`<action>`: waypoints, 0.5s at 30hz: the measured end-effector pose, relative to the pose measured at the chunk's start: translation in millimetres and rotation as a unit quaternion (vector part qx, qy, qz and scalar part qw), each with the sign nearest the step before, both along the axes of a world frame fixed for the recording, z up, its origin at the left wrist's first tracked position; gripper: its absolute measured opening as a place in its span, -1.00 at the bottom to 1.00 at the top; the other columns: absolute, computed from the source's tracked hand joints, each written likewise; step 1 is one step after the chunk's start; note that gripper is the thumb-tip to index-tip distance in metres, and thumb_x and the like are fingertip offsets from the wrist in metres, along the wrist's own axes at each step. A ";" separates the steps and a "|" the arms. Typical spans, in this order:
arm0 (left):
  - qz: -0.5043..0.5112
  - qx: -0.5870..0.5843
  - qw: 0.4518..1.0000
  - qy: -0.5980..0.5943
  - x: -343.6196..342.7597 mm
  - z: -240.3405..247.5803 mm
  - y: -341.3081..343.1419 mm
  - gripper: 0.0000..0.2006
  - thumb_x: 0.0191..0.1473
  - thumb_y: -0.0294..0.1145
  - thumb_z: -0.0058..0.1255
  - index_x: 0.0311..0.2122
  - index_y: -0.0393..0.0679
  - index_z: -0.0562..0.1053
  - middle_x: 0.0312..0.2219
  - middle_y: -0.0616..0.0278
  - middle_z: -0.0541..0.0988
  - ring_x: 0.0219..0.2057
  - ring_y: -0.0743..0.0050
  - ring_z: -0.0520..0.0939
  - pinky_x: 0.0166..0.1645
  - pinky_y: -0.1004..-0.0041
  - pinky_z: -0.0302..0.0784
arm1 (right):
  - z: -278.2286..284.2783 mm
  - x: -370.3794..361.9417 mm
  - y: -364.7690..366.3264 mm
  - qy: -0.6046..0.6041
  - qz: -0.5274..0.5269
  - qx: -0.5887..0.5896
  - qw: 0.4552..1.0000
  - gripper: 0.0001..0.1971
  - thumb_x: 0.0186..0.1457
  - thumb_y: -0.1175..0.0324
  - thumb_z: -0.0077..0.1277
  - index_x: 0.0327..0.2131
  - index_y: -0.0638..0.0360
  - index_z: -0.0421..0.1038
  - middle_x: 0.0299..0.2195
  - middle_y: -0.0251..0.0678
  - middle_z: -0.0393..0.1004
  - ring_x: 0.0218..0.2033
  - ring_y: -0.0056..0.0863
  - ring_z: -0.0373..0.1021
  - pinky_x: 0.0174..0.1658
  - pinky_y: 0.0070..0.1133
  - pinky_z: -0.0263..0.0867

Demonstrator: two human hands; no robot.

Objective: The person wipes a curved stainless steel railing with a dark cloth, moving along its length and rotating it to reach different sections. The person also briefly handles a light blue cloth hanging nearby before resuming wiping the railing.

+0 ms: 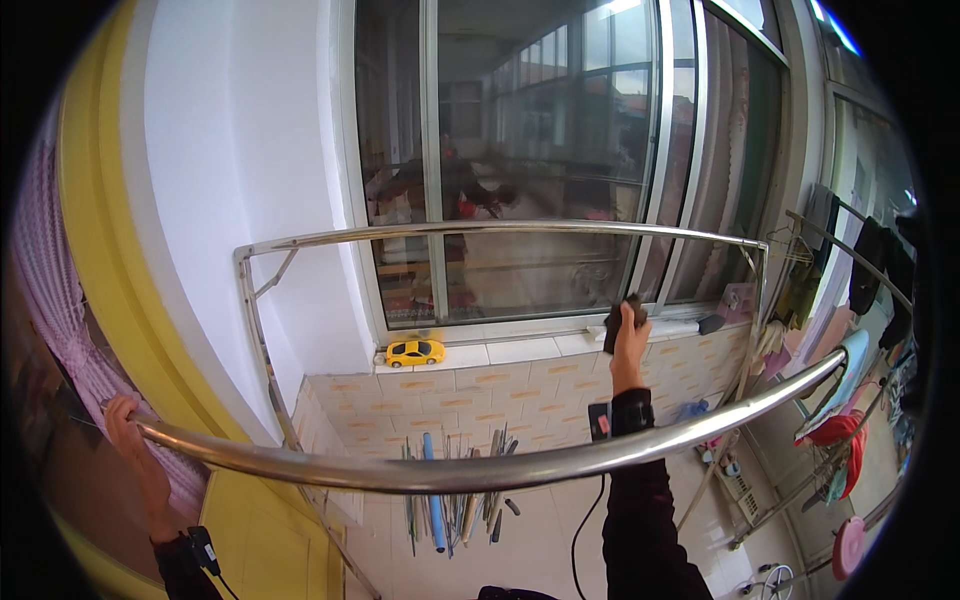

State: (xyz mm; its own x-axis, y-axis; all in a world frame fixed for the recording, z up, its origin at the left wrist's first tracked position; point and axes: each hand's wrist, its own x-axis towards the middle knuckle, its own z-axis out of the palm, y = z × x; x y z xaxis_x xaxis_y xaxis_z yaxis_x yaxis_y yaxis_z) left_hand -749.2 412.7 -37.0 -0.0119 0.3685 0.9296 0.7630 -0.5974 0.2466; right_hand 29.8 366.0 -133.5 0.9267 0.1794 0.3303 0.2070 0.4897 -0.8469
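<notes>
Tiled balcony with sliding windows forms the setting. One dark cloth (pixel 615 322), judged soft, light and easily bunched, is pinched in the right hand (pixel 630 345) against the white window sill (pixel 520 350), beyond the near steel rail (pixel 480 470). Left hand (pixel 125 420) is wrapped around that rail's left end; the rail looks rigid and smooth, probably slippery. Count: two rails, near and far (pixel 500 230); one yellow toy car (pixel 415 352) on the sill, left of the cloth.
</notes>
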 end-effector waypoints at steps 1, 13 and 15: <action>0.003 0.007 1.000 -0.002 1.1 0.4 0.4 -0.70 0.35 -0.31 -0.40 -0.10 -0.29 0.35 -0.02 0.01 0.39 0.11 0.12 0.35 0.27 0.28 0.12 | 19.9 7.7 8.3 -0.076 -0.051 -0.014 0.996 -0.36 0.07 0.02 0.22 -0.04 0.39 0.23 -0.16 -0.16 0.39 -0.17 -0.37 0.33 -0.05 -0.47 0.30; 0.012 -0.024 0.998 -0.052 -4.2 -5.7 -0.3 -0.74 0.32 -0.35 -0.44 -0.17 -0.25 0.34 -0.05 0.06 0.37 0.11 0.18 0.33 0.29 0.37 0.06 | 149.5 118.2 62.8 -0.447 -0.303 -0.159 0.826 -0.52 0.02 0.17 0.18 -0.05 0.20 0.32 -0.13 -0.04 0.37 -0.06 0.02 0.32 -0.03 -0.19 0.27; -0.005 -0.029 0.999 -0.044 -8.3 -7.1 -0.4 -0.74 0.33 -0.35 -0.43 -0.18 -0.24 0.34 -0.05 0.07 0.38 0.13 0.18 0.32 0.30 0.38 0.04 | 145.7 131.9 77.6 -0.468 -0.262 -0.168 0.827 -0.53 0.01 0.18 0.18 -0.06 0.22 0.33 -0.15 -0.03 0.40 -0.07 0.00 0.33 0.01 -0.19 0.25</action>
